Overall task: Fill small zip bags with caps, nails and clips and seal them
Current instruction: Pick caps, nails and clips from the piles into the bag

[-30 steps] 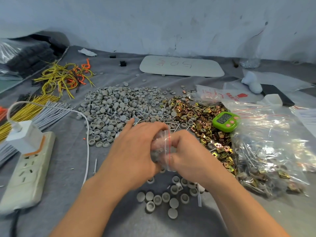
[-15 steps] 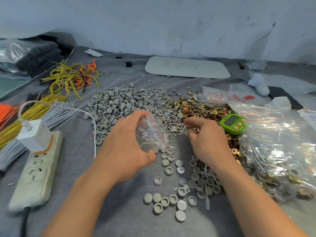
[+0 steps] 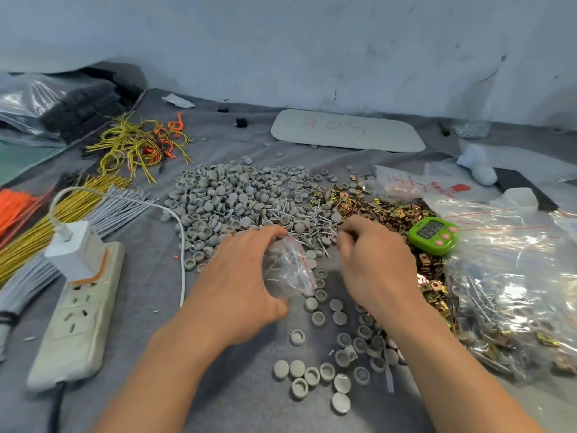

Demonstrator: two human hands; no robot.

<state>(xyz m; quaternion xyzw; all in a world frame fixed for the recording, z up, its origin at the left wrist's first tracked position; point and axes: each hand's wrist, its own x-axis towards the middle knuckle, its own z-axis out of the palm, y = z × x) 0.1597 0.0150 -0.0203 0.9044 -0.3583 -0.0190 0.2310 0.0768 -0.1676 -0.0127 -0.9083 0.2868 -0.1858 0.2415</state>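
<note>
— Where is the bag?

— One small zip bag (image 3: 287, 270), mouth up and open, gripped in the left hand (image 3: 237, 282) just above the counter (image 3: 140, 385), at the near edge of the nails (image 3: 309, 226). A few nails show through the plastic; I cannot count them.

— And the other hand?

— The right hand (image 3: 371, 264) is apart from the left, fingers curled down over the nails. Whether it pinches any I cannot tell, since the fingertips are hidden.

— What could go wrong?

— I'd say the thin bag may fold shut under the left thumb, so nails miss the mouth and scatter among the caps (image 3: 237, 195). A nail point could also pierce the plastic, or one lodged across the red zip could stop it sealing. The heaps overlap too, so a stray part may ride in with the pinch.

— Counts?

— Two hands, one bag in hand, one green timer (image 3: 432, 234), one power strip (image 3: 78, 314), one large bag (image 3: 515, 292) of filled packs on the right. Caps, nails and clips (image 3: 374, 207) lie in heaps of hundreds, beyond counting; roughly two dozen loose caps lie near the wrists
</note>
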